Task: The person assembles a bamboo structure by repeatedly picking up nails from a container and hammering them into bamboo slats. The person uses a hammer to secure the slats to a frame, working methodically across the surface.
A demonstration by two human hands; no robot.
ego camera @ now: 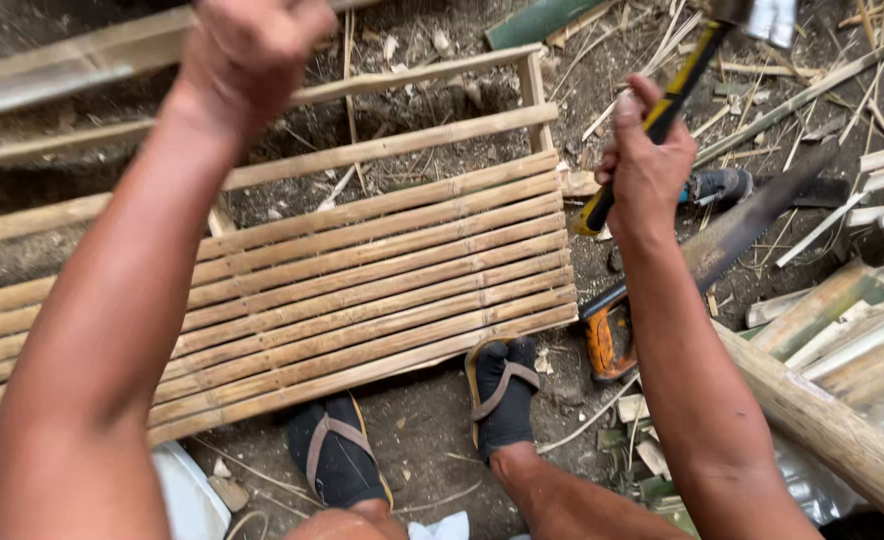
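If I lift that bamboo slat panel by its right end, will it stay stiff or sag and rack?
The bamboo slat panel looks light: thin split strips on slim rails. It would probably flex along its length, since the slats are long and narrow. The upper slats are widely spaced, so that part may rack. The right hand holds a hammer.

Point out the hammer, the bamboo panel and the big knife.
hammer point(662, 110), head view, on its yellow-and-black handle
bamboo panel point(382, 290), head view, on a middle slat
knife point(752, 215), head view, on the flat of its blade
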